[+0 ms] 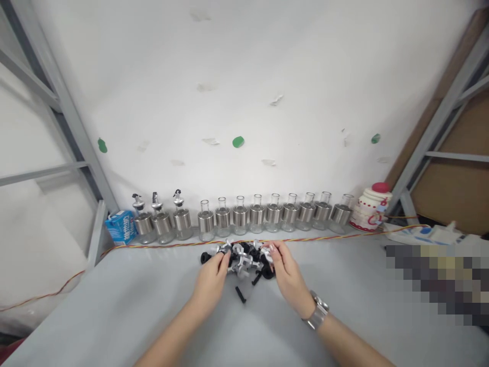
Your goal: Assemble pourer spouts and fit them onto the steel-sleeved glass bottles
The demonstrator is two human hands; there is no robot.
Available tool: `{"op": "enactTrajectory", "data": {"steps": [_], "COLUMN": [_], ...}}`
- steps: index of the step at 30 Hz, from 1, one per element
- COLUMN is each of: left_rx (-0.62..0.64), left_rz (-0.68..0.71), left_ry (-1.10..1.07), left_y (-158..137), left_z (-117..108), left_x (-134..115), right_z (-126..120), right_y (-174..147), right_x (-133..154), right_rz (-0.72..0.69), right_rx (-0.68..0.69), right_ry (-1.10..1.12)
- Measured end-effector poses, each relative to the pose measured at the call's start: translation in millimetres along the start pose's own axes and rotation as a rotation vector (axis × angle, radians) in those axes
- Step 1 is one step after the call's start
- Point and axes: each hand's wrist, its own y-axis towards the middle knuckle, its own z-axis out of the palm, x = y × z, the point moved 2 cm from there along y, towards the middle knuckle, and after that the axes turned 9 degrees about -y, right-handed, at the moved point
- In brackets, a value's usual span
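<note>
A heap of silver and black pourer parts (244, 261) lies on the grey table, in front of a row of bottles. At the heap's left side is my left hand (210, 278), its thumb and fingers closed together; what they hold, if anything, is blurred among the parts. My right hand (287, 278), with a metal watch on the wrist, pinches a silver pourer part (268, 253) at the right side. Nearer to me, a small black stick-like piece (240, 294) lies apart from the heap.
Several glass bottles with steel sleeves (240, 216) stand uncapped along the wall. Three bottles at the left (162, 224) carry pourers. A blue carton (120, 228) and a cake-shaped jar (370, 209) flank the row. A red-yellow wire (305, 239) runs across the table.
</note>
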Motion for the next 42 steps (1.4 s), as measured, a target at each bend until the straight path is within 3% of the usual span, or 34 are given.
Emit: {"op": "enactTrajectory", "data": {"steps": [7,12,17,22,25,29,35,42], "left_rx": [-0.002,-0.034,-0.148,-0.389,-0.527,-0.586,-0.574,-0.595], "left_rz": [0.13,0.155,0.143,0.168,0.206,0.274,0.331,0.187], "left_ry": [0.356,0.38,0.301,0.274,0.324,0.412,0.474,0.478], "left_y": [3,6,13,34,56,85,112,131], "left_z": [-3,-8,-23,-46,-66,-87,-88,-92], "left_x": [6,1,5,13,11,6,0,2], "right_z": [14,19,21,22,21,17,8,11], "right_y": [2,1,5,8,8,5,0,-9], "right_x": [-12,-15,-18,-20,-20,-16,-6,0], "right_rz": [0.09,0.042,-0.194,-0.381,-0.371,-0.358,-0.339,-0.325], "right_rx": [0.072,0.134,0.109,0.142,0.166,0.135,0.109,0.198], "right_ry": [0.097,-0.027,-0.38,-0.639,-0.613,-0.549,-0.455,-0.453]}}
